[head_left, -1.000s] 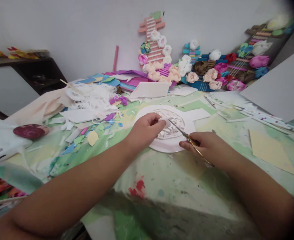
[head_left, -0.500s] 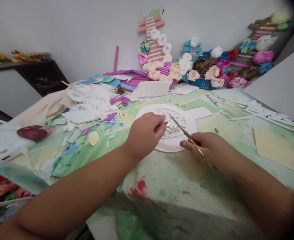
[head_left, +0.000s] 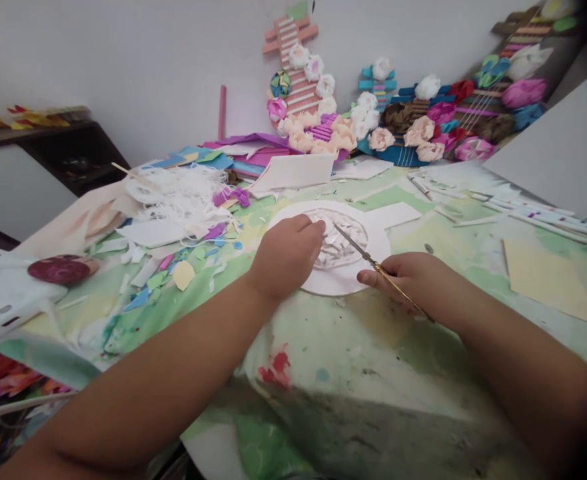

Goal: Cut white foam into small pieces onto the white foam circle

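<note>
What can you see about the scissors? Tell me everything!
The scissors have slim, dark grey blades and gold-coloured handles, all looking like metal. The right hand holds them by the handles, and its fingers hide part of those. The blades look closed, or nearly so. They slant away from the person, tips toward the left hand, above the round white piece. I can't tell whether the tips touch anything.
</note>
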{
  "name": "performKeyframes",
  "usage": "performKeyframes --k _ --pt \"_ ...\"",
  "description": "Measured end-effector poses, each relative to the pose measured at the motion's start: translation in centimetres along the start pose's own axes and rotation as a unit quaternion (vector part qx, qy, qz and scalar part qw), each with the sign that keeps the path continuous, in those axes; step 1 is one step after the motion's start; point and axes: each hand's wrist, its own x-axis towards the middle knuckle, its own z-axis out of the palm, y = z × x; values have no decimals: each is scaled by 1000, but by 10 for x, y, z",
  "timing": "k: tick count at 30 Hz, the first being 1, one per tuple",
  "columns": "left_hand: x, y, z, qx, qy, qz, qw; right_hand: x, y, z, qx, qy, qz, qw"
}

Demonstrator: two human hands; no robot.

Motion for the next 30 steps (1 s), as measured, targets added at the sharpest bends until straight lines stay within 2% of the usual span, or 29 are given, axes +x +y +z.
performKeyframes --k 9,15,19,25,30 --pt "-3 1 0 100 -39 29 994 6 4 -3 81 -92 29 992" --pt "-2 0 2 99 -62 31 993 18 4 -8 42 -105 18 993" --pt "-1 -1 1 92 -66 4 994 16 5 -11 42 -108 16 993" --pt "2 -4 -1 22 -52 -69 996 12 1 -17 4 -50 33 998" --pt "4 -5 -3 -126 -48 -136 981 8 -4 -13 -102 120 -38 987"
